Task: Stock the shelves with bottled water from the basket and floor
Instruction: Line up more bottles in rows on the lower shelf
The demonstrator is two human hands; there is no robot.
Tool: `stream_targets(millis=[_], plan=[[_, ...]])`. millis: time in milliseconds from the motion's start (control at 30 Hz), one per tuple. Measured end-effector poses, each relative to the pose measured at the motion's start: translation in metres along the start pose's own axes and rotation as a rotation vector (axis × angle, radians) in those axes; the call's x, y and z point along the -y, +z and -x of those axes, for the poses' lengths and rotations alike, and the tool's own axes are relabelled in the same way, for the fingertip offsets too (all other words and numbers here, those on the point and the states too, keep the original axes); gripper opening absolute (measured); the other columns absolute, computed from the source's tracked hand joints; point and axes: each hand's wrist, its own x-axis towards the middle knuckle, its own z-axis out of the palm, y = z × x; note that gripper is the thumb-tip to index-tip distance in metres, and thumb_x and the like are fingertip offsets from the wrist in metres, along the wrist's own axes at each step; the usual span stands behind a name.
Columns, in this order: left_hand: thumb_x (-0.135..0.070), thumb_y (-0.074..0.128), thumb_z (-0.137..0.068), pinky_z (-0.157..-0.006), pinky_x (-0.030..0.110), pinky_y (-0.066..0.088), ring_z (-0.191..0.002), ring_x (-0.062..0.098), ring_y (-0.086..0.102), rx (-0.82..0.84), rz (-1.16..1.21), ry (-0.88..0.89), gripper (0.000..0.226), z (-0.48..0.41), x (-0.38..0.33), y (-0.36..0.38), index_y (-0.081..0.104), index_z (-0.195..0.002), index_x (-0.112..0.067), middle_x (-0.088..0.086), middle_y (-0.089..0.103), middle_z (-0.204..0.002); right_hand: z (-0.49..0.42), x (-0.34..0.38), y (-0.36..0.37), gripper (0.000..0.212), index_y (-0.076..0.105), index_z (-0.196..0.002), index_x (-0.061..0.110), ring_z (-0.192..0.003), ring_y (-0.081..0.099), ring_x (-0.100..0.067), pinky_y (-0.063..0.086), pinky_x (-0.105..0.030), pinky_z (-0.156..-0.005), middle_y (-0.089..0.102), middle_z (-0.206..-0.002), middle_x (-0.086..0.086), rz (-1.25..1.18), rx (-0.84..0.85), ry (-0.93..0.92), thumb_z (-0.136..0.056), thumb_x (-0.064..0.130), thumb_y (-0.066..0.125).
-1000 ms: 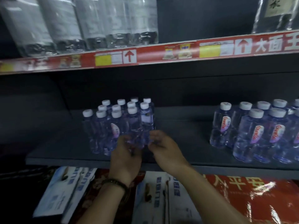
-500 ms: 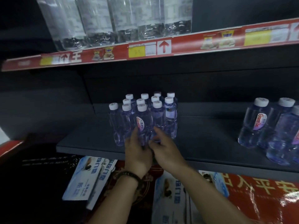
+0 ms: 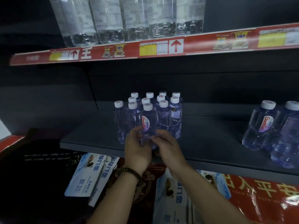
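A cluster of small water bottles with white caps (image 3: 163, 110) stands on the dark middle shelf (image 3: 210, 143). At its front stands one bottle with a red-lettered label (image 3: 148, 120). My left hand (image 3: 137, 149) and my right hand (image 3: 168, 147) meet at the base of this front bottle, fingers curled round its lower part from both sides. A second group of the same bottles (image 3: 275, 130) stands at the right end of the shelf. A basket and the floor are out of view.
The upper shelf, edged with a red price strip (image 3: 161, 47), carries several tall clear bottles (image 3: 129, 18). Below the middle shelf lie blue-and-white packs (image 3: 90, 173) and a red printed box (image 3: 267, 198). Bare shelf surface lies between the two bottle groups.
The view has swung left, so the cluster sits nearer the middle. Both hands have stayed at the front of the cluster and closed in on the front bottle's base.
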Motion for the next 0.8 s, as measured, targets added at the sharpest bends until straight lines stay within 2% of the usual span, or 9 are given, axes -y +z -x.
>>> stream_targets(millis=[67,167,233,333,400,500,567,633,800], plan=[[-0.014,0.069,-0.099,-0.092,0.021,0.052,-0.112,0.005,0.060,0.020,-0.024,0.015,0.038,0.000,0.001,-0.002,0.060,-0.131,-0.033,-0.006,0.060,-0.130,0.001,-0.002,0.002,0.037,0.069,-0.112,0.025,-0.116,0.067,-0.028,0.053,-0.055,-0.106,0.068,-0.124,-0.013,-0.015,0.002,0.004,-0.083,0.048,0.065],[-0.001,0.064,-0.100,-0.079,0.011,0.050,-0.112,0.007,0.064,0.078,0.078,-0.018,0.034,0.003,0.000,-0.006,0.061,-0.124,-0.024,-0.005,0.066,-0.126,0.002,-0.001,0.003,0.019,0.073,-0.107,0.030,-0.105,0.071,-0.011,0.060,-0.035,-0.095,0.070,-0.122,-0.007,-0.074,0.031,-0.006,-0.096,0.040,0.062],[-0.006,0.068,-0.100,-0.075,0.012,0.053,-0.107,0.010,0.067,0.063,0.116,-0.013,0.031,0.003,0.001,-0.008,0.059,-0.125,-0.021,-0.003,0.067,-0.121,0.002,-0.003,0.004,0.013,0.070,-0.105,0.030,-0.097,0.068,0.000,0.057,-0.024,-0.090,0.071,-0.115,0.004,-0.135,0.044,0.022,-0.107,0.027,0.057],[-0.026,0.075,-0.098,-0.083,0.025,0.057,-0.104,0.012,0.068,0.037,0.084,0.003,0.040,-0.001,0.005,-0.013,0.056,-0.134,-0.027,-0.002,0.065,-0.117,0.004,-0.003,0.006,0.018,0.068,-0.108,0.032,-0.108,0.066,-0.005,0.050,-0.022,-0.094,0.071,-0.112,0.014,-0.135,0.061,0.018,-0.111,0.024,0.052],[-0.040,0.071,-0.099,-0.086,0.033,0.060,-0.098,0.011,0.070,0.065,-0.019,0.074,0.027,-0.004,0.008,-0.017,0.064,-0.124,-0.034,0.004,0.067,-0.115,0.008,-0.003,0.005,0.026,0.069,-0.099,0.030,-0.099,0.071,0.001,0.054,-0.020,-0.090,0.073,-0.102,0.014,-0.152,0.119,0.007,-0.113,0.023,0.048],[-0.043,0.069,-0.100,-0.093,0.033,0.061,-0.108,0.007,0.069,0.107,-0.065,0.131,0.030,-0.002,0.009,-0.016,0.066,-0.130,-0.037,0.000,0.066,-0.126,0.020,0.001,-0.003,0.027,0.064,-0.100,0.031,-0.082,0.066,0.020,0.053,-0.006,-0.076,0.065,-0.114,0.006,-0.170,0.178,-0.029,-0.113,0.018,0.044],[-0.033,0.070,-0.101,-0.097,0.026,0.058,-0.116,0.004,0.067,0.156,0.027,0.147,0.036,0.005,-0.003,-0.011,0.063,-0.137,-0.032,-0.008,0.067,-0.132,0.027,0.003,-0.015,0.022,0.065,-0.116,0.032,-0.099,0.066,0.016,0.054,-0.011,-0.090,0.061,-0.132,0.001,-0.161,0.154,-0.073,-0.112,0.020,0.047],[-0.025,0.070,-0.102,-0.094,0.022,0.058,-0.113,0.000,0.069,0.210,0.116,0.179,0.034,0.013,-0.016,-0.002,0.061,-0.134,-0.028,-0.012,0.072,-0.126,0.031,0.007,-0.033,0.029,0.062,-0.137,0.026,-0.123,0.062,-0.003,0.051,-0.031,-0.112,0.054,-0.143,0.000,-0.137,0.097,-0.099,-0.110,0.024,0.052],[-0.022,0.065,-0.105,-0.105,0.047,0.057,-0.122,0.013,0.069,0.347,0.244,0.194,0.031,0.029,-0.043,0.046,0.062,-0.135,-0.031,-0.008,0.073,-0.130,0.050,0.016,-0.085,0.034,0.061,-0.141,0.037,-0.110,0.062,0.002,0.051,-0.021,-0.105,0.046,-0.136,-0.005,-0.042,0.010,-0.174,-0.108,0.041,0.057]])
